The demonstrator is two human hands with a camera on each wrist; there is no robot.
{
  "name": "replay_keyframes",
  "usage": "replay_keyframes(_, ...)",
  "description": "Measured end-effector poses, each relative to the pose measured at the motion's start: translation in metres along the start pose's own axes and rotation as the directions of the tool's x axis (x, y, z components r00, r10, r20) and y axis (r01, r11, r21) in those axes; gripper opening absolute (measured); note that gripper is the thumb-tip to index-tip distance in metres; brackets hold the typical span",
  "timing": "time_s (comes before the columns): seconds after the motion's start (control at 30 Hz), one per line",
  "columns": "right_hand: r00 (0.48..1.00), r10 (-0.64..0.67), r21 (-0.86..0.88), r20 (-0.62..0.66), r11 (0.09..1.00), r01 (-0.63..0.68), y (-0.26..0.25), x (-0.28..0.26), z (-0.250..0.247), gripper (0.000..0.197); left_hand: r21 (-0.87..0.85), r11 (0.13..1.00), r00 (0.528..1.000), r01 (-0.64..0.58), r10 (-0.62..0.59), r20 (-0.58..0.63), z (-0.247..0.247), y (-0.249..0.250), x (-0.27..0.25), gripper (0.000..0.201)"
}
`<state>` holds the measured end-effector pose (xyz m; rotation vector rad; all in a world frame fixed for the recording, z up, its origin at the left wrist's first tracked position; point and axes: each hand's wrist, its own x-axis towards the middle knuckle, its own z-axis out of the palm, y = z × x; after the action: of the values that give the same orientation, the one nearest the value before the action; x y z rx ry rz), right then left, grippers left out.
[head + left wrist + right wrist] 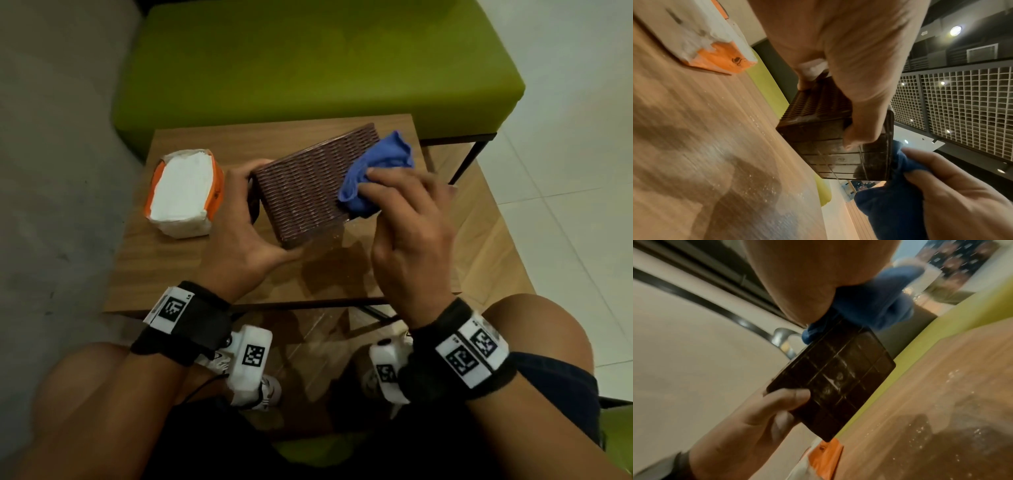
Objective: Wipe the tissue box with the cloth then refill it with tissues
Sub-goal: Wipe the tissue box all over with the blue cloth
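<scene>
Brown woven tissue box (310,186) held off the counter (178,260), tilted, woven side up. Left hand (246,236) clamped round its near-left end, thumb on the near face, fingers on the far side. Right hand (407,233) bunching the blue cloth (375,171) and pressing it on the box's right end. Dusty smears visible on the box's flat ribbed face in both wrist views. White specks on counter below. Judged: wiping under way, not finished. Farther left, opened orange pack of tissues (183,193) resting on counter, full; refill not started. Green bench (308,65) beyond.
</scene>
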<state>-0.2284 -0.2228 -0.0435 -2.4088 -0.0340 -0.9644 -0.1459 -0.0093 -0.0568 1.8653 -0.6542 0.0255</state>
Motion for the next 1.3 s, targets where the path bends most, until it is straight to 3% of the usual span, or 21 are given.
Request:
replay_keyframes(0.07,1.000,0.005,0.003,-0.007,1.000,-0.005,-0.013,-0.002,0.002,0.019,-0.015,1.000,1.000,0.010,-0.010,0.011,0.004,-0.001,0.003,0.103)
replay_keyframes(0.13,0.986,-0.141,0.025,0.092,0.990,0.139,-0.045,-0.017,0.008,0.016,0.012,1.000,1.000,0.028,-0.028,-0.013,0.013,-0.001,0.006,0.085)
replay_keyframes(0.2,0.961,-0.234,0.050,0.148,0.972,0.229,-0.048,-0.021,0.005,0.016,0.009,0.998,0.997,0.068,-0.067,-0.029,0.017,0.003,0.008,0.075)
replay_keyframes(0.3,0.997,-0.073,-0.001,0.016,0.997,0.073,-0.009,-0.008,-0.004,0.014,-0.044,0.999,1.000,0.021,-0.021,-0.002,0.007,0.004,0.004,0.098)
replay_keyframes(0.37,0.998,0.030,-0.010,-0.052,0.999,-0.030,-0.005,-0.003,-0.005,0.015,-0.037,0.999,1.000,-0.003,0.004,0.031,0.005,0.002,0.003,0.103)
replay_keyframes(0.5,0.986,-0.150,0.024,0.074,0.989,0.149,-0.037,-0.019,0.006,0.011,-0.111,0.994,0.999,0.012,-0.008,0.036,0.014,0.007,-0.002,0.099)
replay_keyframes(0.53,0.987,-0.149,0.007,0.066,0.989,0.149,-0.025,-0.016,0.004,0.009,-0.100,0.995,0.999,0.012,-0.008,0.037,0.011,0.005,-0.003,0.100)
replay_keyframes(0.67,0.997,0.050,-0.016,-0.065,0.999,-0.051,-0.001,-0.004,-0.001,0.016,-0.059,0.998,0.999,0.038,-0.037,0.028,0.002,0.000,-0.005,0.103)
replay_keyframes(0.77,0.992,-0.106,0.034,0.069,0.994,0.104,-0.045,-0.023,0.011,0.021,-0.102,0.994,0.999,0.045,-0.043,0.018,0.014,0.001,-0.007,0.091)
replay_keyframes(0.83,0.983,-0.159,0.031,0.093,0.987,0.157,-0.036,-0.024,0.010,0.013,-0.106,0.993,0.999,0.049,-0.048,0.016,0.015,-0.002,-0.009,0.093)
replay_keyframes(0.93,0.999,0.022,-0.013,-0.035,1.000,-0.022,0.007,-0.008,0.005,0.019,-0.044,0.998,0.999,0.040,-0.040,0.001,0.004,-0.007,-0.010,0.104)
replay_keyframes(1.0,0.989,0.118,-0.015,-0.088,0.993,-0.119,0.006,-0.002,0.005,0.022,-0.026,0.999,1.000,0.028,-0.028,-0.006,0.005,-0.007,-0.011,0.106)
replay_keyframes(1.1,0.998,-0.035,0.052,0.044,0.998,0.032,-0.040,-0.008,0.017,0.026,-0.016,0.996,0.995,0.082,-0.081,0.065,0.015,-0.005,-0.010,0.097)
replay_keyframes(1.2,0.962,-0.203,0.097,0.183,0.977,0.188,-0.047,-0.007,0.018,0.031,0.011,0.982,0.978,0.186,-0.187,0.097,0.015,0.004,-0.011,0.103)
replay_keyframes(1.3,0.997,-0.052,0.028,0.057,0.998,0.051,0.002,0.010,0.011,0.037,-0.044,0.993,0.993,0.111,-0.109,0.046,0.006,-0.001,-0.016,0.108)
